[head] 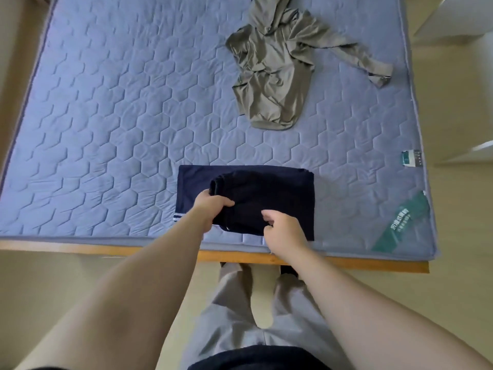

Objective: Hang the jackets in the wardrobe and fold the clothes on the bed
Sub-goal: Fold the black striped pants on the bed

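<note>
Item: navy garment (pixel 269 186), partly folded into a rectangle with a smaller fold lying on top; lies on the bed (pixel 106 116) at its near edge, about the middle of that edge; a white-striped hem (pixel 177 217) shows at its near left corner.

Left-hand grip (pixel 213 206): fingers curled round the left end of the upper fold of the navy garment, holding it.

Right-hand grip (pixel 282 231): fingers curled, pinching the near edge of the same garment, just right of the left-hand grip; the two are close but apart.

Item: olive hooded jacket (pixel 272 76), crumpled and unfolded, one sleeve flung right; lies on the far right part of the bed, well apart from the navy garment.

Bed: blue quilted mattress, hexagon stitching; wooden frame (pixel 133 249) along the near side; green label (pixel 400 222) at the near right corner; small tag (pixel 410 157) on the right edge.

Person: grey trousers (pixel 240 316), standing at the frame.
</note>
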### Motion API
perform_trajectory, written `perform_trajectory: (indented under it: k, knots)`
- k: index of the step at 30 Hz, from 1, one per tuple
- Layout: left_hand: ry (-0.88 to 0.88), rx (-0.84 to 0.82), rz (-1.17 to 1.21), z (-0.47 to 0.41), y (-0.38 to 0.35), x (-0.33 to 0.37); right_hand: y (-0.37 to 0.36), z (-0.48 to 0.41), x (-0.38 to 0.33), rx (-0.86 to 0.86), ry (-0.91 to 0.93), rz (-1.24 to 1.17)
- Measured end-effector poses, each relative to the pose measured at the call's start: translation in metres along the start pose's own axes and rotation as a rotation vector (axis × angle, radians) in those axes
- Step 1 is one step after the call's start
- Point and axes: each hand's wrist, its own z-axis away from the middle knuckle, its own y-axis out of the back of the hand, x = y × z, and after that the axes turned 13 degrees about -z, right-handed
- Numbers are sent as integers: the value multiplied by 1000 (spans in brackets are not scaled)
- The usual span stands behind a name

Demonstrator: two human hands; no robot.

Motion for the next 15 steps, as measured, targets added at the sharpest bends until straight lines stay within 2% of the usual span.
perform_trajectory:
  k: [8,15]
  knots:
    - [28,14,62,-152,83,-45,-131,-116,13,38,-69,38]
    - [-13,77,-69,-245,103,-87,-170,-168,58,35,-156,195]
